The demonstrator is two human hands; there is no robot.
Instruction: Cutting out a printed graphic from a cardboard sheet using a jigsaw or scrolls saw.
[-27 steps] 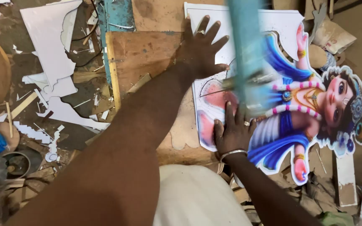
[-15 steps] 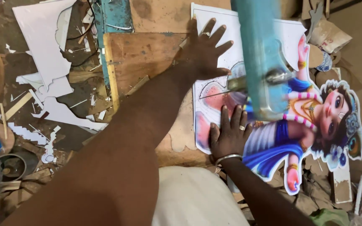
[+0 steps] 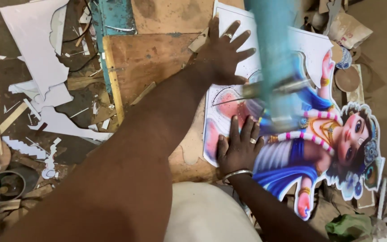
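1. Nearest the camera, the right hand (image 3: 239, 150) lies flat on the lower left part of the printed figure cutout (image 3: 319, 148), fingers spread and pressing down; a ring sits on one finger and a metal bangle (image 3: 236, 174) circles the wrist
2. The printed figure cutout, a colourful painted figure on a white board, lies flat on the work surface, its head toward the right edge of the view and its uncut white part toward the top
3. Just past the right hand, above the cutout's middle, a blurred teal machine arm (image 3: 276, 62) crosses the board, with a metal rod (image 3: 276, 88) sticking out leftward from it
4. Farther along, the left hand (image 3: 225, 54) rests palm down on the cutout's upper left edge, fingers fanned wide, a ring on one finger; it grips nothing
5. Left of the cutout, under the left forearm, lies a brown wooden board (image 3: 144, 67)
6. Farthest left of the cutout, white offcut scraps (image 3: 36, 54) are strewn over the dirty floor
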